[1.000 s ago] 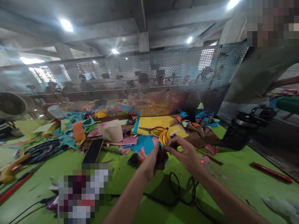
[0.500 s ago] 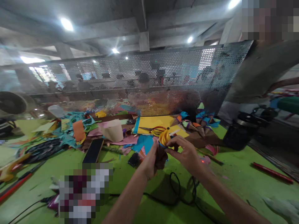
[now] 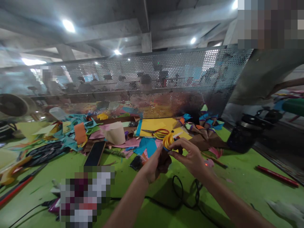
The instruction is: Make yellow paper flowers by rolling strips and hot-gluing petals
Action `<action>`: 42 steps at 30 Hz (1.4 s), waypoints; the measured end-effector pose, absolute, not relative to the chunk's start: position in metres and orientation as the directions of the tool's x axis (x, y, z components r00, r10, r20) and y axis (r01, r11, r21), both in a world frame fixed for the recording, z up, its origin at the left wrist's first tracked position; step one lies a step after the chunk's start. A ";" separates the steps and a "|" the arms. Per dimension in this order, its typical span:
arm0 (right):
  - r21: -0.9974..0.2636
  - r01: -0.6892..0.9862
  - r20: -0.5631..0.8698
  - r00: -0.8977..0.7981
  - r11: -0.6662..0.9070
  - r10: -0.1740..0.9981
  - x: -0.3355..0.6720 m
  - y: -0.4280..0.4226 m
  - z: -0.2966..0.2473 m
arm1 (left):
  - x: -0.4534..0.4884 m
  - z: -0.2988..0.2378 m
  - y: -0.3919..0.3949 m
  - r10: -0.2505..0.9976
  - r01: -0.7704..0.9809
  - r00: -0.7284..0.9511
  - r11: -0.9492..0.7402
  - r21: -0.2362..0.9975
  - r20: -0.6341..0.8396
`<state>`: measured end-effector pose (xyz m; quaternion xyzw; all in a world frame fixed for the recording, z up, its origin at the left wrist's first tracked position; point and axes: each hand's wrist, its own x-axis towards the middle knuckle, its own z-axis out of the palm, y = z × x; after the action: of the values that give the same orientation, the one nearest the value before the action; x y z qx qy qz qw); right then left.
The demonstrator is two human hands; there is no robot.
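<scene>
A yellow paper flower (image 3: 168, 140) with a blue band at its base is held up over the table, between both hands. My left hand (image 3: 158, 163) is closed around its lower part, which is mostly hidden by the fingers. From the right, my right hand (image 3: 187, 153) pinches the flower's blue base between thumb and fingertips. Just behind the flower, scissors (image 3: 156, 131) with red and yellow handles lie on yellow paper sheets (image 3: 147, 124). Pieces of blue paper (image 3: 144, 146) lie to the left of the hands.
A phone (image 3: 95, 154) and a roll of tan paper (image 3: 115, 133) stand left among paper scraps. Black cable (image 3: 177, 207) loops below my hands. A dark jar (image 3: 243, 133) and a red pen (image 3: 276, 176) are on the right. Perforated metal sheeting (image 3: 118, 82) closes off the back; a person stands at right.
Both hands keep their hold on the yellow flower, which has turned and tilted slightly. The person at the right has shifted a little to the left.
</scene>
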<state>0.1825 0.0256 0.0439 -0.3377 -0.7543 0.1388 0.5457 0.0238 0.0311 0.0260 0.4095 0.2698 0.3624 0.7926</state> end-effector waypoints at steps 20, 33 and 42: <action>-0.424 0.457 0.785 -0.245 0.782 0.569 0.185 0.022 0.044 | 0.024 0.021 0.033 0.849 -0.428 0.500 0.413 0.804 -0.169; -0.539 0.421 0.747 -0.161 0.730 0.645 0.186 0.030 0.040 | 0.026 0.021 0.031 0.824 -0.367 0.542 0.410 0.835 -0.166; -0.480 0.462 0.787 -0.150 0.746 0.599 0.189 0.031 0.040 | 0.033 0.007 0.038 0.820 -0.328 0.545 0.403 0.854 -0.177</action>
<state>0.1895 0.0311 0.0396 -0.3511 -0.7557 0.0623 0.5493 0.0330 0.0375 0.0071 0.4042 0.3038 0.3679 0.7804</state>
